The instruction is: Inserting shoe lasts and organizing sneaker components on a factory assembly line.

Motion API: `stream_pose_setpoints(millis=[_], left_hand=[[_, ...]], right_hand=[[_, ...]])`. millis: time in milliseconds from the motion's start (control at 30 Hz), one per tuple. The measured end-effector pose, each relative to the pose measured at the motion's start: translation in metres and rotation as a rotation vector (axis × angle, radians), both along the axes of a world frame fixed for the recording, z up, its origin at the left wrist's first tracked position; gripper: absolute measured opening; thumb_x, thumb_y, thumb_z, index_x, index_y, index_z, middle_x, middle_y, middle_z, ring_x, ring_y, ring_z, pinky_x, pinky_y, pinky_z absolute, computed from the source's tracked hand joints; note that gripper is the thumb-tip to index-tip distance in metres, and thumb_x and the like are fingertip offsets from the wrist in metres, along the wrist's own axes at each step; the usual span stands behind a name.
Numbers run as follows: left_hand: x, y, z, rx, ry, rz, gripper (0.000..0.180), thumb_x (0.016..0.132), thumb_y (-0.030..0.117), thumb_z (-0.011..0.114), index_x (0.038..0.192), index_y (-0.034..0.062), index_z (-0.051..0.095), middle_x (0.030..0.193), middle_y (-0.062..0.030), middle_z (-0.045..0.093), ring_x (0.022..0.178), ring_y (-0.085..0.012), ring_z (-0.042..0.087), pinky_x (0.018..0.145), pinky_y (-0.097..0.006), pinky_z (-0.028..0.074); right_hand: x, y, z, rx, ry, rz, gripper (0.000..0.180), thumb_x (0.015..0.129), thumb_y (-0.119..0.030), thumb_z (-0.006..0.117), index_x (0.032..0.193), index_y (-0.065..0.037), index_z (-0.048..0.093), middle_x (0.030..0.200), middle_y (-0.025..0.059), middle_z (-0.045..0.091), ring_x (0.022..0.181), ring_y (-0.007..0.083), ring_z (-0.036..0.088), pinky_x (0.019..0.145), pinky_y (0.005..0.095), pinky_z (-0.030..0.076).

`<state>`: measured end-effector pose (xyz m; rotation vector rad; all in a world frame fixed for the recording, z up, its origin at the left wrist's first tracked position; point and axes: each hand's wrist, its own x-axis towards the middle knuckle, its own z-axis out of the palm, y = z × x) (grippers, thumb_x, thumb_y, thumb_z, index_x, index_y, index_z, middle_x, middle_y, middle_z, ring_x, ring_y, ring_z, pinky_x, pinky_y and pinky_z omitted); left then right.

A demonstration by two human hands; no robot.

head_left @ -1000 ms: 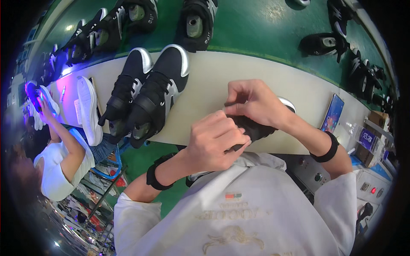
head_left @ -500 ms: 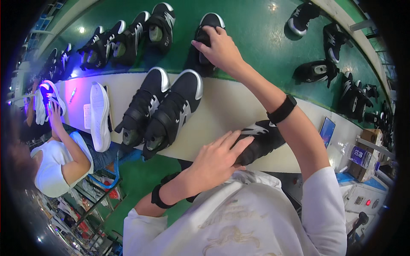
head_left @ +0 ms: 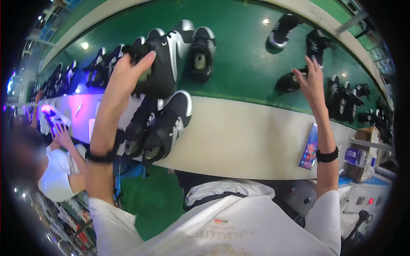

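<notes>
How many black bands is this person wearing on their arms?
2: one black band on the left forearm, another on the right forearm. The sleeves could hide more.

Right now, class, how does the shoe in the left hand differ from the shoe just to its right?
The held shoe is gripped by the left hand; the standing shoe is untouched on the green surface. The held shoe looks larger in the picture than the standing shoe. Both are mainly black with silver toes.
</notes>
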<state>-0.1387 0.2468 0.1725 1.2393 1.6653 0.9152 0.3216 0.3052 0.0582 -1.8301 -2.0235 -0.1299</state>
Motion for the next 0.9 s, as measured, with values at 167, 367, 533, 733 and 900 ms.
stream_pose_setpoints(millis=[167,367,533,733,900], left_hand=[[-0.042,0.108,-0.132,-0.035,0.817,-0.066,0.065,0.081,0.041,0.075,0.118,-0.0095,0.057,0.116,-0.0317,0.064,0.114,-0.0416,0.062,0.096,-0.043,0.048],[-0.022,0.036,-0.068,-0.044,0.63,-0.244,0.065,0.086,0.026,0.071,0.138,-0.0029,0.045,0.113,-0.0307,0.067,0.099,-0.041,0.069,0.089,-0.041,0.054],[-0.001,-0.083,-0.012,0.096,0.439,-0.225,0.065,0.092,0.004,0.063,0.151,0.0099,0.038,0.112,-0.0197,0.07,0.097,-0.0238,0.071,0.089,-0.034,0.054],[0.054,-0.14,0.016,0.024,0.238,-0.284,0.061,0.091,-0.003,0.061,0.148,0.0056,0.042,0.11,-0.019,0.071,0.099,-0.0223,0.071,0.092,-0.033,0.053],[0.106,-0.132,-0.022,0.297,0.218,-0.398,0.05,0.085,0.001,0.07,0.133,0.003,0.059,0.113,-0.0162,0.071,0.104,-0.0249,0.07,0.093,-0.034,0.053]], right_hand=[[0.01,-0.003,-0.027,0.068,0.308,0.039,0.07,0.086,-0.027,0.075,0.143,-0.001,0.044,0.148,0.0271,0.041,0.133,0.0434,0.045,0.11,0.0441,0.039],[0.015,0.01,-0.029,-0.055,0.539,-0.091,0.053,0.089,-0.023,0.073,0.135,-0.008,0.051,0.123,0.0258,0.061,0.112,0.0408,0.062,0.091,0.0439,0.049],[0.048,0.021,-0.028,0.14,0.467,-0.133,0.016,0.09,-0.011,0.068,0.102,-0.003,0.06,0.082,0.0184,0.07,0.074,0.0346,0.068,0.068,0.0381,0.051],[-0.013,-0.038,0.055,0.116,0.434,0.044,0.013,0.089,-0.006,0.07,0.1,-0.003,0.063,0.082,0.013,0.071,0.07,0.017,0.067,0.067,0.0274,0.05],[-0.07,-0.097,0.095,0.017,0.579,0.245,0.015,0.086,-0.002,0.072,0.098,-0.001,0.063,0.079,0.0094,0.069,0.069,0.0112,0.061,0.065,0.0249,0.049]])
